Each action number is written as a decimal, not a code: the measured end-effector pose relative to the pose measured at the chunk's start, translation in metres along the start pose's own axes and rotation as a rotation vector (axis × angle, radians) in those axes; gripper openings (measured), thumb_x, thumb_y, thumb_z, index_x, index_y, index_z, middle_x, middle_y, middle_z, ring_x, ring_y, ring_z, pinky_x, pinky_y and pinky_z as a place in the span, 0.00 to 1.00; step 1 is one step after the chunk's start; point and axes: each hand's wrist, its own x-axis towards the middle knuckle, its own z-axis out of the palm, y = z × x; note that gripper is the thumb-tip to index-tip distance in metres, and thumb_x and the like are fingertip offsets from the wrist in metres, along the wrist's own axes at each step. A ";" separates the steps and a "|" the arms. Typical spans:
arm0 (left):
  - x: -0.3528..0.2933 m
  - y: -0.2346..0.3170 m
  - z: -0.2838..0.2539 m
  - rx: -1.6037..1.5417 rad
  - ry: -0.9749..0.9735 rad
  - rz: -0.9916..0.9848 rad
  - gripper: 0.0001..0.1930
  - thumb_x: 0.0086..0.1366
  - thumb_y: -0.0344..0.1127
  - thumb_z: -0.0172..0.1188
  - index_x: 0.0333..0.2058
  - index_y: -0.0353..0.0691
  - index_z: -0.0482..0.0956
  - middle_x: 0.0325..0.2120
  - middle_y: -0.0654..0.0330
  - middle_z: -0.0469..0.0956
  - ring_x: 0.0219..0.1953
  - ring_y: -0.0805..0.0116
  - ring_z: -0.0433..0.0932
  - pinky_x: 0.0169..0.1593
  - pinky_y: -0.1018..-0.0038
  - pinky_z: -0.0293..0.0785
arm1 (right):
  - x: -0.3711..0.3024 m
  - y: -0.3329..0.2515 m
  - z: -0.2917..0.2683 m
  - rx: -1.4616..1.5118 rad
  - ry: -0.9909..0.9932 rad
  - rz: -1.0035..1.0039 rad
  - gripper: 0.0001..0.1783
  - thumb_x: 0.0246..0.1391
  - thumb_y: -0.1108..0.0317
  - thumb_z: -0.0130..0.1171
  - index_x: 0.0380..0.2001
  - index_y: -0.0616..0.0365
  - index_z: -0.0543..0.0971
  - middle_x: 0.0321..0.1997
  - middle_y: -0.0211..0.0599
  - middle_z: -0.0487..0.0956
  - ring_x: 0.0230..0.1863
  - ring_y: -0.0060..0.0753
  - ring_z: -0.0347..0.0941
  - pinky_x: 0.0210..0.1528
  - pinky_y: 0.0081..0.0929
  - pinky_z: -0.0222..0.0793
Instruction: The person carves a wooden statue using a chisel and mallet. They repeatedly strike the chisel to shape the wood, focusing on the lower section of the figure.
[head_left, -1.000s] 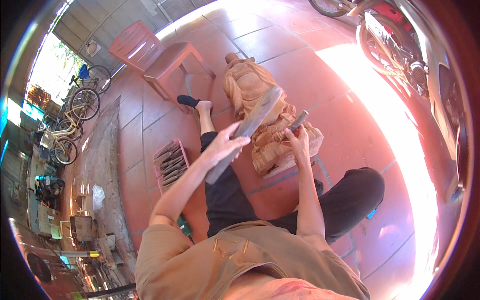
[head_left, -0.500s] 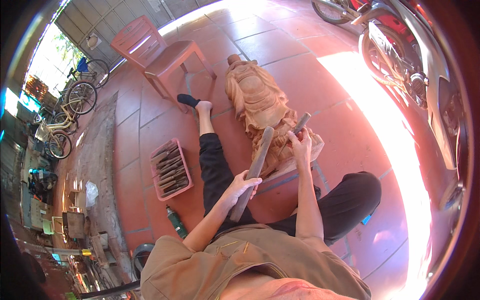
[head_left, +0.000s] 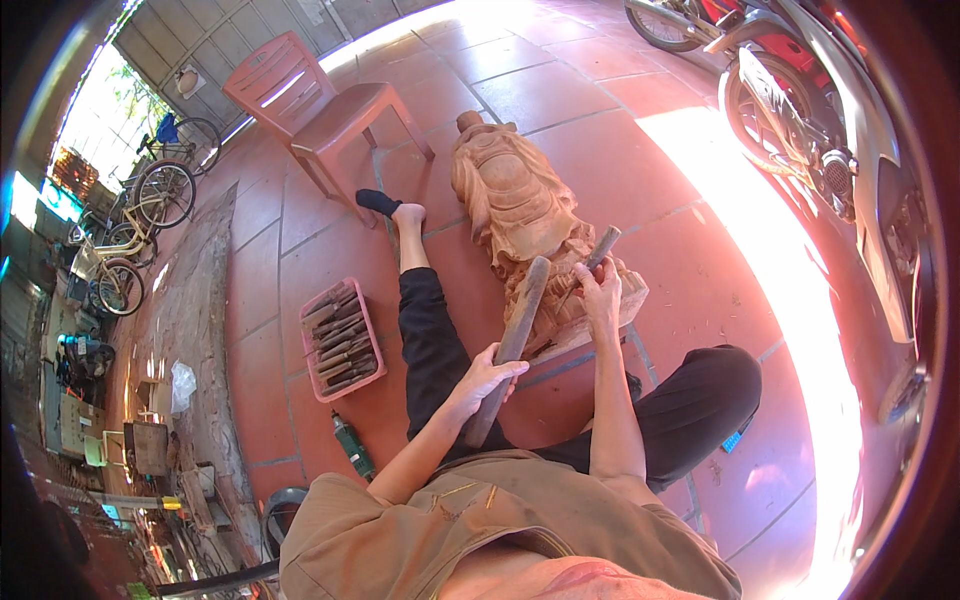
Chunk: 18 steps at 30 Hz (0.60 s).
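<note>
Head view: left hand point(head_left: 487, 379) grips wooden club point(head_left: 523, 312); right hand point(head_left: 599, 293) clasps chisel point(head_left: 604, 246), nearer carved statue point(head_left: 515, 195) pointing lengthwise away

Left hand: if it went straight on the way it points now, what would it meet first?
Probably the near end of the carved wooden figure, ahead and to the right of the left hand; the wooden stick it holds overlaps that end in view, though depth is unclear.

We count two bare hands point(head_left: 484, 380) point(head_left: 600, 292), one long grey-brown wooden club point(head_left: 524, 312), one short brown rod-shaped tool point(head_left: 604, 246), one carved tan wooden statue point(head_left: 515, 190), one pink rectangular plastic basket point(head_left: 352, 387), one reddish-brown plastic chair point(head_left: 345, 115), one dark-green cylindrical object point(head_left: 353, 446) and one black sock point(head_left: 376, 203).
</note>
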 end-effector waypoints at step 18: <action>0.001 -0.001 0.004 0.007 0.014 -0.009 0.30 0.59 0.41 0.72 0.54 0.38 0.66 0.24 0.63 0.74 0.20 0.75 0.74 0.21 0.76 0.72 | 0.004 0.012 -0.003 -0.057 0.007 -0.005 0.27 0.60 0.62 0.63 0.58 0.66 0.72 0.39 0.38 0.81 0.40 0.27 0.78 0.35 0.26 0.77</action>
